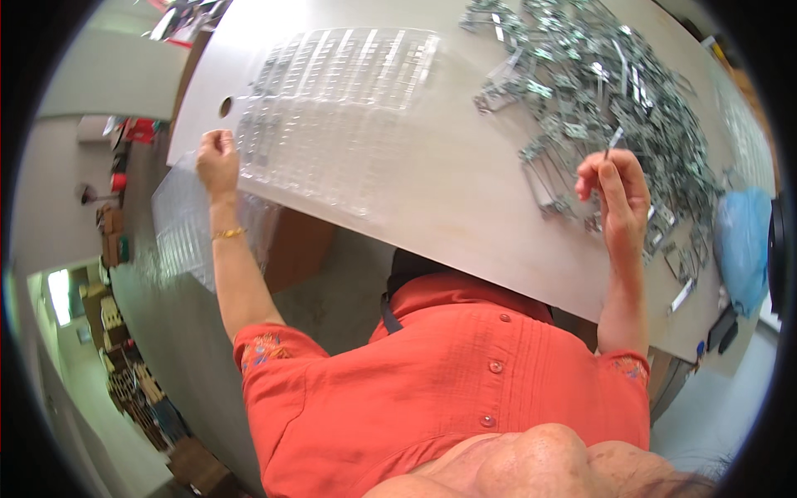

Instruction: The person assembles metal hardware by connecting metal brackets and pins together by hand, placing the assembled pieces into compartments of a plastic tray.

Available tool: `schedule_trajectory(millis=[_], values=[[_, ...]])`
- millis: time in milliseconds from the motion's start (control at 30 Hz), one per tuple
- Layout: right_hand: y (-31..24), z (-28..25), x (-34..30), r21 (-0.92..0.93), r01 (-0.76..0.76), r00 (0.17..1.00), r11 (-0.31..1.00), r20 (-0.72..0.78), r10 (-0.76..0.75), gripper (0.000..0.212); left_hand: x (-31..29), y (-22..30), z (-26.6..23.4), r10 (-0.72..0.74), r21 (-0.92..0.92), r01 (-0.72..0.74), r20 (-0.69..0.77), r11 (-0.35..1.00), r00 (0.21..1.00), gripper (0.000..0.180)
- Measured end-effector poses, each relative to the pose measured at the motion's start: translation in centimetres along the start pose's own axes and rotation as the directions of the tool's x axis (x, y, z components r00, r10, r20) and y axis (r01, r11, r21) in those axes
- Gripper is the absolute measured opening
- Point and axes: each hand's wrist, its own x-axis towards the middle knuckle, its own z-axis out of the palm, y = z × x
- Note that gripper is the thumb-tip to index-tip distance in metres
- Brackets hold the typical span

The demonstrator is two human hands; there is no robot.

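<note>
Nearest is the person's orange-red buttoned shirt (440, 357), with a bare forearm reaching out from each sleeve. To the left, below the edge of the tabletop (444, 195), stand a brown cardboard box (300, 247) and loose clear plastic sheets (187, 228); at the right end sits a blue plastic bag (743, 249). Farther on, the right hand (621, 189) has its grip closed, thumb against fingers, on 1 small metal strip (614, 138), whose long axis points far and slightly right out of the fingertips. The left hand (217, 170) is well apart from it, at the left edge, fingers curled together; I cannot tell whether that grip holds anything. The relation that matters: the clear ribbed plastic trays (332, 158) lie well to the left of the strip, with the left hand much nearer, just beside their left side, while the heap of metal brackets (598, 91) lies around and beyond the right hand. A round hole (225, 107) pierces the tabletop beyond the left hand. No brand, label or writing is legible on the brackets, trays or bag.
</note>
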Motion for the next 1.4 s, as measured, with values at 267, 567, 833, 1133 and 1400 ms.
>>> schedule_trajectory(millis=[267, 567, 833, 1133, 1400], values=[[0.2, -2.8, 1.1, 0.195, 0.120, 0.986, 0.974, -0.139, -0.094, 0.017, -8.2, 23.1, -9.8, 0.601, -0.989, -0.113, -0.150, -0.099, 0.785, 0.051], [0.0, -3.0, 1.3, 0.277, 0.099, 0.989, 0.956, -0.130, -0.064, 0.020, -12.3, 33.4, -16.0, 0.670, -0.616, 0.447, -0.184, -0.649, 0.720, 0.047], [0.1, -3.6, 0.9, 0.310, 0.127, 0.989, 0.942, -0.108, -0.098, 0.021, -12.2, 33.2, -16.8, 0.755, -0.356, 0.682, -0.119, -0.639, 0.645, 0.038], [0.2, -3.2, 0.7, 0.281, 0.103, 0.993, 0.954, -0.079, -0.084, 0.021, -12.3, 34.9, -15.3, 0.755, -0.316, 0.686, -0.265, -0.655, 0.599, 0.036], [0.2, -3.2, 0.6, 0.271, 0.111, 0.992, 0.956, -0.081, -0.092, 0.021, -13.9, 33.5, -15.8, 0.536, -0.440, 0.387, -0.289, -0.811, 0.793, 0.052]])
